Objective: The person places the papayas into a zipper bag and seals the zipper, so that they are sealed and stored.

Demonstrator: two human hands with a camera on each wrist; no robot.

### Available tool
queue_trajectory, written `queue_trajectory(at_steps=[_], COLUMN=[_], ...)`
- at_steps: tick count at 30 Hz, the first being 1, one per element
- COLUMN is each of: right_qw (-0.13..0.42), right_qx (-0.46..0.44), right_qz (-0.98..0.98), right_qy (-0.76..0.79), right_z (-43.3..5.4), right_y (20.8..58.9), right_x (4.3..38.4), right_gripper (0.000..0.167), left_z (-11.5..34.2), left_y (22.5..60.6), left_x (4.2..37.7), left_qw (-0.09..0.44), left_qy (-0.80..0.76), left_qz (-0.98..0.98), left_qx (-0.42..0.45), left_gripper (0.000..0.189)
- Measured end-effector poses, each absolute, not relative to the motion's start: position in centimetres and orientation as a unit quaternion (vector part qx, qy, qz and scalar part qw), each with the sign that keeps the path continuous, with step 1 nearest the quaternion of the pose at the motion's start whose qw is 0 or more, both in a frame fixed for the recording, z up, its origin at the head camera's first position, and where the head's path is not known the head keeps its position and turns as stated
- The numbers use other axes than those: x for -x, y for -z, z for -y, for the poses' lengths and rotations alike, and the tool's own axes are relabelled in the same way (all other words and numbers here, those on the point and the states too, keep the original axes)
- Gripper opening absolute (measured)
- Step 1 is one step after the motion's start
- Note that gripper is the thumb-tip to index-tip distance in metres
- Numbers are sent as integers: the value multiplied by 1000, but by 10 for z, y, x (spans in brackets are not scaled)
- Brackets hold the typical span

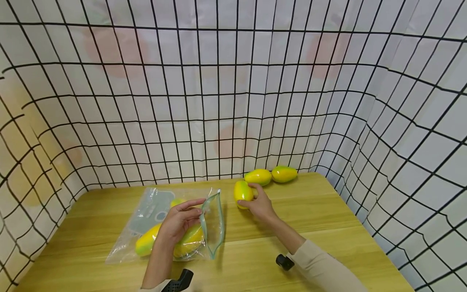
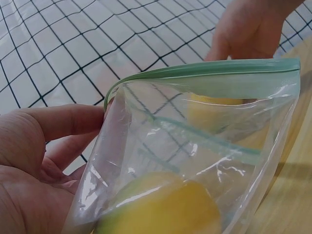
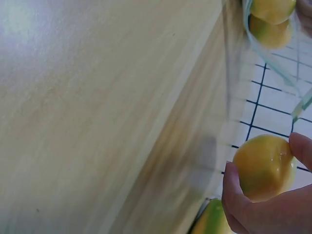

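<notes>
Holding a yellow fruit [image 1: 242, 193] in my right hand [image 1: 261, 205], I have my thumb at its near end and my fingertips at its far end, curled just wide enough to span it. Its long axis runs mainly away from me in the head view, across the gap between thumb and fingers; in the right wrist view it looks nearly round. I cannot tell which end is the stem, nor whether its underside touches the table [image 1: 251, 245].

My left hand [image 1: 178, 223] pinches the rim of a clear bag [image 1: 151, 213] between nearly closed fingers, the other fingers loosely bent. The bag's long axis runs crosswise, its body stretching left from that hand and its green-edged mouth [image 1: 221, 221] gaping right, towards my right hand. The held fruit is just outside that mouth, near but apart.

Inside the bag, one fruit lies left of my left hand, its long axis slanting from near left to far right; another sits beneath that hand, and a third shows partly behind it.

Beyond my right hand, and a little to its right, two loose fruits [image 1: 271, 175] lie nearly end to end, both long axes crosswise. Behind them rises a black grid [image 1: 219, 105] over pale sheeting.
</notes>
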State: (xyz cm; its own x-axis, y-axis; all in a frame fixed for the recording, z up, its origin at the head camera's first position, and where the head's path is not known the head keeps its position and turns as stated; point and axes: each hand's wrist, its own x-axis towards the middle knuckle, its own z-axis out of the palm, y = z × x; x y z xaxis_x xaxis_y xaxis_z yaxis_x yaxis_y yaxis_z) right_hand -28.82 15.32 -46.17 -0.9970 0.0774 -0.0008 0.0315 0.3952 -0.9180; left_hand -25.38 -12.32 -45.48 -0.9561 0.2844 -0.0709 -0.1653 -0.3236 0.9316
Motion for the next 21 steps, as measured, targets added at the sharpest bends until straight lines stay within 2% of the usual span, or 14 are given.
queue_trajectory(at_steps=[12, 21], right_qw=[-10, -61], right_qx=[14, -36], right_qz=[823, 814], right_qy=[-568, -576], right_z=[-150, -147], right_y=[436, 422], right_x=[270, 257], right_gripper=[72, 70], left_z=[123, 123], left_y=[455, 455], left_x=[253, 253], left_qw=[138, 135], left_qy=[-808, -810], left_qz=[-570, -569], left_qx=[-48, -40], left_gripper=[36, 35])
